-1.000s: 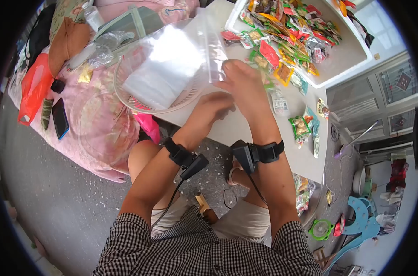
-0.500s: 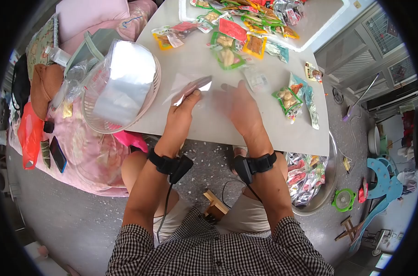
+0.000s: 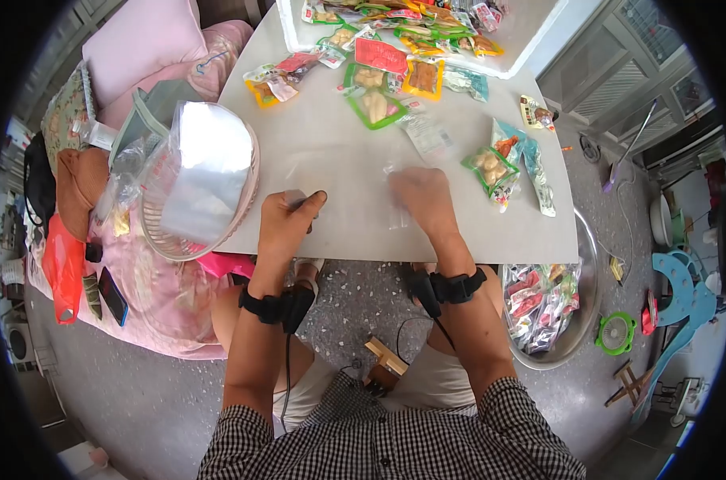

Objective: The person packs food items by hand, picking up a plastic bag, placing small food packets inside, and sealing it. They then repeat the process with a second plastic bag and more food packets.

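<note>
My left hand [image 3: 287, 224] is closed above the near edge of the table, its thumb pressed on the fingers. Between the two hands stretches a clear plastic bag [image 3: 347, 188], faint against the pale tabletop. A small dark bit shows under the left fingers; I cannot make out what it is. My right hand [image 3: 424, 204] is blurred and curled, with clear film at its fingertips. Beyond it lie a transparent packet [image 3: 428, 136] and a green-edged snack packet [image 3: 375, 108]. To its right rests another green-edged packet [image 3: 491, 166].
On the left a basket [image 3: 255, 172] holds a stack of clear bags [image 3: 211, 172]. A white foam box [image 3: 531, 56] full of snack packets stands at the back. Right of my knees, a metal basin [image 3: 591, 264] contains many packets. A phone [image 3: 113, 296] lies on the pink cloth.
My left hand has come down and left, and the shiny dark packet no longer shows plainly in it. My right hand has curled and lowered slightly. The view has shifted a little.
</note>
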A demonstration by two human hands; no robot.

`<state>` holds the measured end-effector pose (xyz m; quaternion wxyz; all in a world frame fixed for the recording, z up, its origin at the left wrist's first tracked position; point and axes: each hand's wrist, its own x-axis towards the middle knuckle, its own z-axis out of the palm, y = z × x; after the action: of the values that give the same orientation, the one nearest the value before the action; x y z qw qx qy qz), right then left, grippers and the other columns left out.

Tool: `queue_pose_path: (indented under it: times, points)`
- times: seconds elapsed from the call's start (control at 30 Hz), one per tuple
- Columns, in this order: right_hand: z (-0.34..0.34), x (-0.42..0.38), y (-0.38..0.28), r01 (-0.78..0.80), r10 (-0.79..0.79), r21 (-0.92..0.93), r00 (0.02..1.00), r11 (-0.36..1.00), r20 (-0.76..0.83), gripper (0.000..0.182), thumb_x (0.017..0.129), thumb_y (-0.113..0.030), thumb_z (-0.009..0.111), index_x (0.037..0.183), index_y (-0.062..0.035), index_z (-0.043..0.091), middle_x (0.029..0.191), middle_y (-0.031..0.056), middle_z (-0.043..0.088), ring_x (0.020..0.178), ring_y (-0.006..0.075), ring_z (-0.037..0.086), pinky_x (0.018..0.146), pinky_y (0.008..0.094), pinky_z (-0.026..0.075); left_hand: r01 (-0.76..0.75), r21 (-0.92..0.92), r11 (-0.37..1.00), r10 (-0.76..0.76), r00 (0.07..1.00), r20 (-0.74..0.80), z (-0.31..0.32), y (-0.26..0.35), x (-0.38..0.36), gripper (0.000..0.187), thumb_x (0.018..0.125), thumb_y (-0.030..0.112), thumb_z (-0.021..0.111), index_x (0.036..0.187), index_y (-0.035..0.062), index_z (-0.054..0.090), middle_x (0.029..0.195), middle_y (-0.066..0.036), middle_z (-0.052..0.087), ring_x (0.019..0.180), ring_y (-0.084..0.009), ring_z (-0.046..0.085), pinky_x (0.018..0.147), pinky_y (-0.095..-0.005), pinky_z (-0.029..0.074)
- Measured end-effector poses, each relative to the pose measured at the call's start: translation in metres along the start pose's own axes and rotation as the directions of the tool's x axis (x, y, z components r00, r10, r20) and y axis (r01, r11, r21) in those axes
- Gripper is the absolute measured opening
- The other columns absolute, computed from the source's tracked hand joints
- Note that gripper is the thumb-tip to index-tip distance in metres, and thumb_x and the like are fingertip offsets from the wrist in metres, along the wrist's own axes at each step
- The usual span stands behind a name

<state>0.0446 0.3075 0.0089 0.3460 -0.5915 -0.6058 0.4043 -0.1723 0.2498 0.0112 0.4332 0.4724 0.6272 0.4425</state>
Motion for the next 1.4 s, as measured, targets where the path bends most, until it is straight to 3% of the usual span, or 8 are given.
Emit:
queue_pose_path:
  times: [0.1, 0.23, 0.33, 0.47, 0.6, 0.67, 0.87, 1.4]
  points:
    - [0.001, 0.001, 0.003, 0.073, -0.097, -0.254, 0.992, 0.964, -0.082, 0.021, 0.077, -0.017, 0.061, 0.07, 0.0027, 0.063, 0.066, 0.0192, 0.061, 0.061, 0.0341, 0.06, 0.06, 0.0396, 0.048, 0.052, -0.001, 0.999, -0.052, 0.998, 0.023, -0.002, 0.01, -0.008, 0.039, 0.084, 0.029, 0.068, 0.056, 0.0042, 0.056, 0.047, 0.003, 0.046, 0.044, -0.0064, 0.043, 0.04, -0.0238, 0.03]
    - [0.012, 0.0, 0.002, 0.107, -0.13, -0.238, 0.988, 0.965, -0.082, 0.02, 0.077, -0.017, 0.062, 0.07, 0.0019, 0.064, 0.069, 0.0209, 0.061, 0.065, 0.038, 0.059, 0.063, 0.0417, 0.048, -0.199, -0.463, 0.864, 0.173, 0.98, -0.099, 0.002, 0.028, -0.027, 0.027, 0.086, 0.024, 0.066, 0.073, 0.0018, 0.059, 0.061, -0.001, 0.054, 0.052, -0.0073, 0.05, 0.044, -0.0221, 0.035]
    - [0.021, 0.002, 0.003, 0.134, -0.159, -0.216, 0.982, 0.967, -0.103, 0.02, 0.077, -0.017, 0.064, 0.072, 0.0023, 0.063, 0.068, 0.0213, 0.061, 0.065, 0.0377, 0.059, 0.063, 0.042, 0.048, -0.499, -0.325, 0.803, 0.341, 0.833, -0.436, 0.032, 0.039, -0.028, 0.017, 0.089, 0.014, 0.06, 0.099, 0.0008, 0.056, 0.085, -0.007, 0.06, 0.066, -0.0105, 0.055, 0.052, -0.0219, 0.041]
    - [0.023, 0.005, 0.005, 0.117, -0.14, -0.225, 0.986, 0.967, -0.09, 0.02, 0.076, -0.017, 0.066, 0.076, 0.0029, 0.063, 0.068, 0.0219, 0.061, 0.065, 0.0379, 0.06, 0.063, 0.0417, 0.048, -0.768, 0.37, 0.523, 0.852, 0.464, -0.241, 0.042, 0.039, -0.032, 0.026, 0.084, 0.002, 0.058, 0.109, -0.0019, 0.053, 0.106, -0.015, 0.057, 0.084, -0.0206, 0.058, 0.066, -0.0268, 0.048]
    - [0.016, -0.002, -0.003, 0.14, -0.153, -0.137, 0.985, 0.981, -0.085, 0.018, 0.079, -0.014, 0.064, 0.077, 0.0036, 0.062, 0.065, 0.02, 0.06, 0.06, 0.0332, 0.06, 0.058, 0.0384, 0.047, -0.418, 0.016, 0.909, 0.418, 0.906, -0.069, 0.056, 0.03, -0.014, 0.026, 0.077, -0.002, 0.061, 0.102, -0.001, 0.059, 0.089, -0.014, 0.06, 0.077, -0.0218, 0.06, 0.064, -0.0298, 0.048]
    - [0.014, -0.008, -0.004, 0.13, -0.131, -0.008, 0.989, 0.991, -0.065, 0.017, 0.082, -0.012, 0.062, 0.077, 0.0043, 0.061, 0.062, 0.0177, 0.059, 0.056, 0.0275, 0.059, 0.055, 0.0362, 0.046, -0.282, -0.114, 0.953, 0.282, 0.959, -0.011, 0.057, 0.02, 0.004, 0.022, 0.08, -0.001, 0.062, 0.101, -0.0017, 0.06, 0.087, -0.008, 0.061, 0.078, -0.0131, 0.057, 0.063, -0.0263, 0.046]
    - [0.007, -0.019, -0.003, 0.033, -0.067, 0.375, 0.995, 0.927, 0.079, 0.023, 0.094, -0.016, 0.052, 0.088, 0.003, 0.063, 0.064, 0.0053, 0.059, 0.056, 0.0082, 0.053, 0.049, 0.0243, 0.045, -0.215, -0.194, 0.957, 0.235, 0.969, 0.082, 0.08, 0.003, 0.011, 0.019, 0.081, 0.001, 0.065, 0.099, -0.0038, 0.06, 0.084, -0.004, 0.062, 0.073, -0.0076, 0.056, 0.06, -0.0221, 0.045]
    - [0.005, -0.014, -0.002, -0.09, -0.002, 0.457, 0.981, 0.885, 0.196, 0.023, 0.093, -0.015, 0.052, 0.095, 0.0045, 0.064, 0.076, 0.0067, 0.064, 0.061, 0.0097, 0.058, 0.052, 0.0223, 0.05, -0.3, 0.192, 0.934, 0.295, 0.954, 0.055, 0.069, 0.002, 0.019, 0.011, 0.076, 0.0, 0.06, 0.081, -0.0091, 0.063, 0.066, -0.009, 0.062, 0.061, -0.0113, 0.056, 0.054, -0.0285, 0.044]
